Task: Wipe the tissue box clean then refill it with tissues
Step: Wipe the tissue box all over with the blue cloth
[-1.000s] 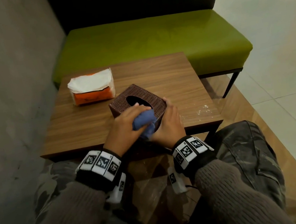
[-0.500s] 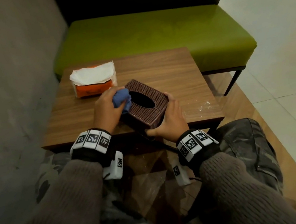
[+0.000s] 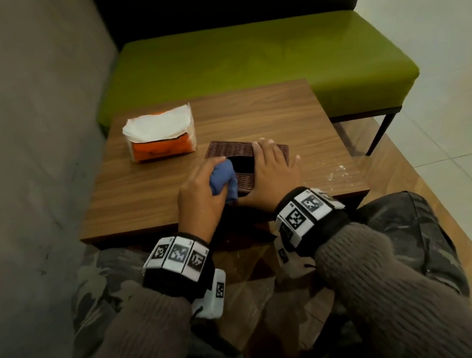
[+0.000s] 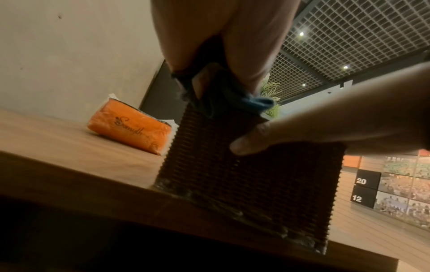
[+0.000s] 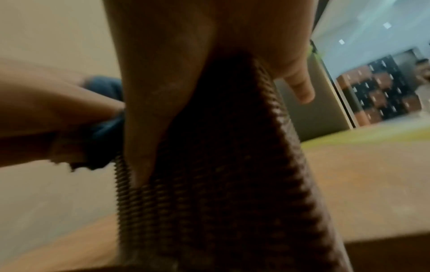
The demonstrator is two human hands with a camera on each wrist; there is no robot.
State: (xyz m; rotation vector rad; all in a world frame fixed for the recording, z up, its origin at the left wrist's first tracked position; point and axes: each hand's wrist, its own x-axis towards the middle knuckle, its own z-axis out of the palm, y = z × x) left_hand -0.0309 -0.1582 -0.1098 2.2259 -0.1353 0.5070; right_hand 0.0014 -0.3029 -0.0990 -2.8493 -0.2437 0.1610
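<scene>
The brown woven tissue box [image 3: 232, 150] stands near the front of the wooden table [image 3: 295, 114], its dark oval opening facing up. My left hand [image 3: 198, 192] grips a bunched blue cloth [image 3: 222, 177] and presses it on the box's top left, beside the opening. My right hand [image 3: 273, 170] holds the box, fingers across the top and thumb on the near side. The left wrist view shows the cloth [image 4: 256, 103] on the box's [image 4: 256, 184] upper edge. In the right wrist view the box [image 5: 221, 184] fills the frame under my palm. An orange tissue pack [image 3: 161, 138] lies at back left.
A green padded bench [image 3: 242, 64] stands behind the table and a grey wall [image 3: 25, 149] runs along the left. White crumbs [image 3: 338, 172] dot the table's right front corner. My knees are under the table's near edge.
The box, tipped up at the table's front edge before, now sits flat. My left hand has brought the cloth from the left side to the top. My right hand has shifted onto the top.
</scene>
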